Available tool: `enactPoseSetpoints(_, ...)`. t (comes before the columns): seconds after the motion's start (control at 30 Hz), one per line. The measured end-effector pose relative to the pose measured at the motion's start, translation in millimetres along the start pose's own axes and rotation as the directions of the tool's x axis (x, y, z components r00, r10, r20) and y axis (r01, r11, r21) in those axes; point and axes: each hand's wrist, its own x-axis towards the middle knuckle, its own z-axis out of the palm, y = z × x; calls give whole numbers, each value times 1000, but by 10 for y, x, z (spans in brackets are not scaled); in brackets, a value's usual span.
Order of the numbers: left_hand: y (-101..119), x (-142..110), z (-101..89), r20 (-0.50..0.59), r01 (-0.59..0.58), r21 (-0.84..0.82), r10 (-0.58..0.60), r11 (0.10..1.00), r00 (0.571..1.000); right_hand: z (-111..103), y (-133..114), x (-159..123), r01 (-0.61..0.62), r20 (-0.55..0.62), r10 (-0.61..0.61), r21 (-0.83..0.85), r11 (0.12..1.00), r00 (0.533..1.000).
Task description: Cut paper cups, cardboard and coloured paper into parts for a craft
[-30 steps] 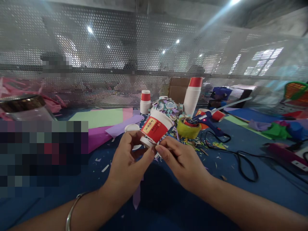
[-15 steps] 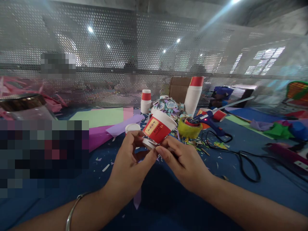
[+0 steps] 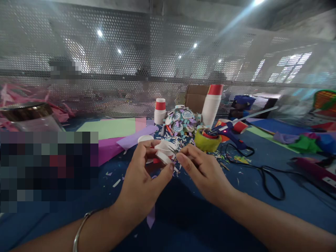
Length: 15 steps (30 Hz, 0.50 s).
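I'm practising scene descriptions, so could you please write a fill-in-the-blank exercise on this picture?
The left hand holds a round piece coloured ______.
The bracelet circles the ______ wrist.
The light on the glue gun glows ______.
In the picture, the taller cup stack stands to the ______ of the shorter stack.

Missing: white; left; red; right.

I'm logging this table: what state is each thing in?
White disc: held in left hand
Pointed tool: held in right hand
Paper cup: partly hidden
Glue gun: red light lit
Tall cup stack: nested, inverted
Short cup stack: nested, inverted
Black cord: looped
Paper scraps: scattered
Jar: lidded
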Motion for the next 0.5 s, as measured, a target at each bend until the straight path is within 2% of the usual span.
enactPoseSetpoints(0.17,21,17,-19,2,-2,-36,2,999,1000,-23,19,32,-42,-21,43,39,998,999)
enactPoseSetpoints(0.37,-36,-26,-43,195,59,-102,-39,993,980,-97,121,117,-74,-52,75,19,997,996)
enactPoseSetpoints(0.5,-55,-82,-32,256,-27,-5,27,1000,966,-89,205,171,-83,-6,83,-18,996,997)
